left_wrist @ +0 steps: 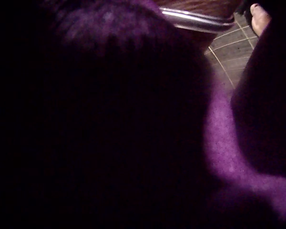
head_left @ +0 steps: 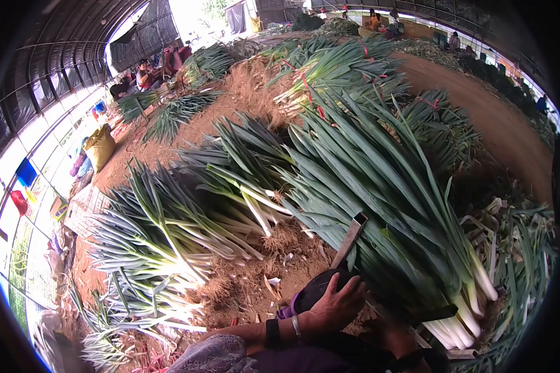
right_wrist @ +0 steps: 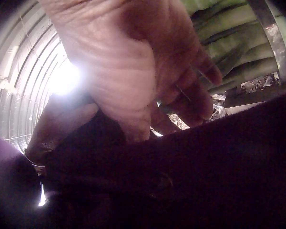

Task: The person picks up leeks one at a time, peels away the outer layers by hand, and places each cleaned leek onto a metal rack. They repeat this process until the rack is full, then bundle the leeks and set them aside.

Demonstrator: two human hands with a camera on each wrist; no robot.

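Note:
A large bundle of long green onions (head_left: 379,205) lies in a metal frame (head_left: 350,239), its white ends toward the front right. My left hand (head_left: 336,306), with a bracelet and black wristband, is over my dark-clothed knee beside this frame, fingers loosely bent and nothing seen in them. In the left wrist view, dark and purple cloth (left_wrist: 224,138) and the bracelet (left_wrist: 198,20) show, while that hand is hidden. My right hand (right_wrist: 148,67) hangs with relaxed fingers near the onions, holding nothing visible; in the head view it is in shadow low by the frame.
Rows of loose green onions (head_left: 162,230) lie on the soil (head_left: 274,273) to the left, roots toward me. Tied bundles (head_left: 336,71) are stacked ahead. Leaf scraps (head_left: 522,267) heap at the right. A yellow sack (head_left: 99,147) and a seated person (head_left: 144,76) are farther off.

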